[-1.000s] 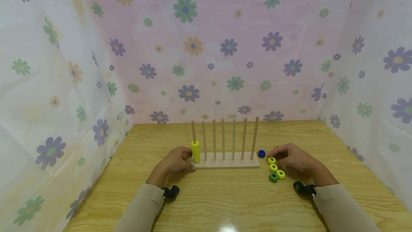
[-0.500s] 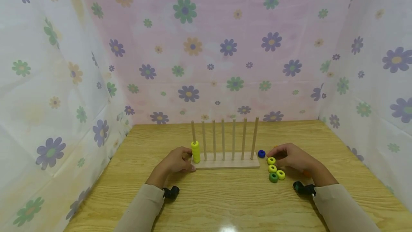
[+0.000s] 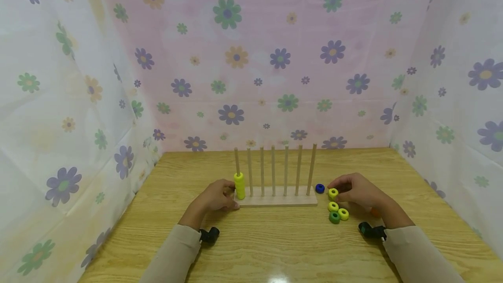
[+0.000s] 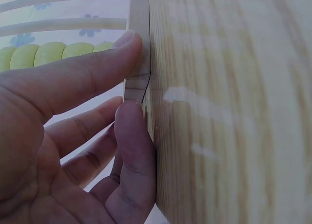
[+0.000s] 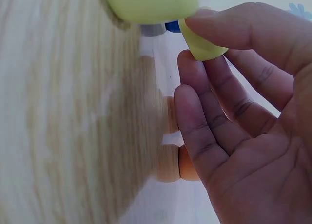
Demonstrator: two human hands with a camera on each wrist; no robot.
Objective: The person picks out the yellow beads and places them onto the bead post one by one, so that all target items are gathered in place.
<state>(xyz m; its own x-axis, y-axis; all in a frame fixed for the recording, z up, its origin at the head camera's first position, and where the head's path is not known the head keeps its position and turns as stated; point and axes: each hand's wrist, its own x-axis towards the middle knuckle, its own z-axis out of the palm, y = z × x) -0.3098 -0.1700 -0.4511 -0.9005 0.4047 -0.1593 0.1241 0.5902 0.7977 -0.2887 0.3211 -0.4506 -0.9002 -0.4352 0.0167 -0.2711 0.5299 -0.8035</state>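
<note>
A wooden peg stand (image 3: 277, 197) with a row of upright pegs stands on the table. Its leftmost peg carries a stack of yellow beads (image 3: 239, 186). My left hand (image 3: 214, 195) grips the left end of the base, the thumb along its front in the left wrist view. To the right of the stand, my right hand (image 3: 359, 190) pinches a yellow bead (image 5: 204, 45) between thumb and fingers, just above the table. Close to that hand lie two more yellow beads (image 3: 343, 214), a green bead (image 3: 334, 217) and a blue bead (image 3: 320, 188).
An orange bead (image 3: 375, 212) lies partly hidden below my right wrist; the right wrist view also shows orange beads (image 5: 189, 166) beyond the fingers. Flowered cloth (image 3: 259, 77) walls in the wooden table (image 3: 271, 239) at the back and both sides.
The pinched yellow bead has risen slightly with my right hand and come apart from the yellow bead in front of it. My left hand stays on the stand.
</note>
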